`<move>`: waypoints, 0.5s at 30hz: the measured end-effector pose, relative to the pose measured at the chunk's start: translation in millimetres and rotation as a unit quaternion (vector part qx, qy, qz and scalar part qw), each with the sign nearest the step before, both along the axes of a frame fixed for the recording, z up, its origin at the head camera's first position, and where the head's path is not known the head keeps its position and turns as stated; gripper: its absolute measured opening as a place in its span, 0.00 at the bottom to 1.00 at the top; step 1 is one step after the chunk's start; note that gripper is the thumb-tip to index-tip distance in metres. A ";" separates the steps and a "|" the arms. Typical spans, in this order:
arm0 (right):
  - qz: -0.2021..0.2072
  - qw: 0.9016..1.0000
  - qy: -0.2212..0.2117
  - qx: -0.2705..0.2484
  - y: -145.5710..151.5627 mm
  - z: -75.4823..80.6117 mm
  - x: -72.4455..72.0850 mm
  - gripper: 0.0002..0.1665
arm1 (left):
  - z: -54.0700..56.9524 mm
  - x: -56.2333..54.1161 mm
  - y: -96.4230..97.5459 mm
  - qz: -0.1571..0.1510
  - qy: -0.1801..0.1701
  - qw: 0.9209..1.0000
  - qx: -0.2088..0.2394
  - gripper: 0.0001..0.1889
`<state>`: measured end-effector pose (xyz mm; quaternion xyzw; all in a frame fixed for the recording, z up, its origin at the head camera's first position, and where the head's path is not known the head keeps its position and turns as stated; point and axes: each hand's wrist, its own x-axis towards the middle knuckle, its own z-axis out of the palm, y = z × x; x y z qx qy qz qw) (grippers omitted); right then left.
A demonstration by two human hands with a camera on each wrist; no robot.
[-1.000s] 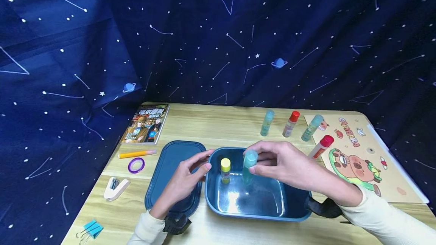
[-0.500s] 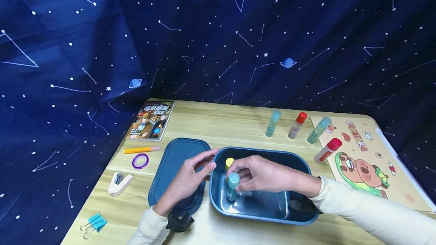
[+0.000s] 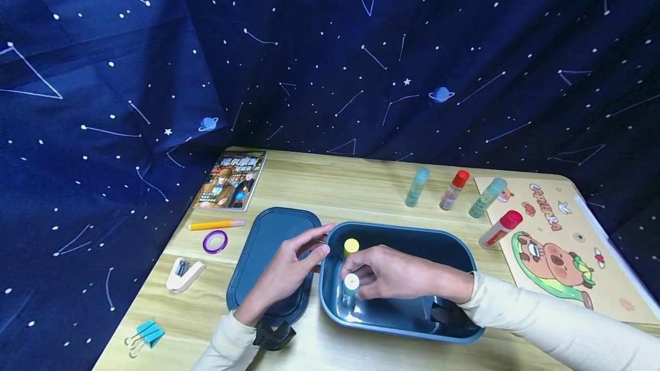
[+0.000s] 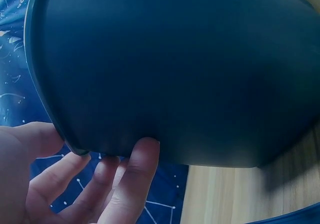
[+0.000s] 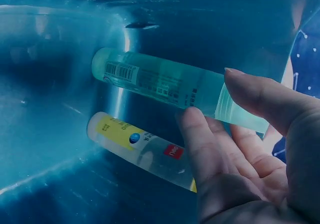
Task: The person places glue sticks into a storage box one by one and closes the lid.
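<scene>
My right hand (image 3: 397, 273) reaches into a dark blue plastic box (image 3: 412, 231) and pinches a translucent teal glue bottle (image 5: 155, 79) by its cap end, thumb on one side and fingers on the other. That bottle stands at the box's left end, its base down by the floor. Beside it, towards the back, is a clear glue bottle (image 5: 137, 144) with a yellow cap (image 3: 352, 246), partly covered by my fingers. My left hand (image 3: 286, 271) touches the box's left end from outside, its fingertips at the rim and thumb (image 4: 142, 159) against the wall.
Left of the box lies its blue lid (image 3: 278, 236). Further left are a book (image 3: 229, 182), an orange pen (image 3: 216, 225), purple tape (image 3: 215, 241), a stapler (image 3: 184, 275) and a binder clip (image 3: 149, 332). Several glue bottles (image 3: 416, 188) stand back right, near a capybara folder (image 3: 557, 245).
My right hand has carried the teal glue bottle left and down to the box's left end, in front of the yellow-capped one. My left hand stays at the box; the head view shifts slightly.
</scene>
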<state>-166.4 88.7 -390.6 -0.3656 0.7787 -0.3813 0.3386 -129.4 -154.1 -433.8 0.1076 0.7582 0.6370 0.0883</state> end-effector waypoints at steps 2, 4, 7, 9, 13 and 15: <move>0.003 1.000 0.003 -0.001 -0.1 0.0 -0.2 0.17 | 0.3 0.0 0.4 0.001 0.001 1.000 -0.001 0.23; 0.004 1.000 0.003 -0.001 0.1 0.0 -0.3 0.18 | 0.5 -0.1 0.7 0.002 0.000 1.000 -0.002 0.23; 0.004 1.000 -0.001 -0.002 0.4 -0.4 -0.2 0.18 | 0.9 0.0 1.1 0.004 -0.003 1.000 0.000 0.23; 0.004 1.000 -0.004 -0.003 0.4 -0.8 0.1 0.18 | 0.9 -0.2 1.3 0.005 -0.005 1.000 0.000 0.23; 0.003 1.000 0.001 0.000 0.7 -0.6 1.0 0.19 | 0.0 -0.6 1.2 0.006 -0.008 1.000 -0.004 0.22; 0.001 1.000 0.005 0.004 1.3 0.5 1.3 0.20 | -0.9 -0.7 0.7 0.004 -0.006 1.000 -0.007 0.23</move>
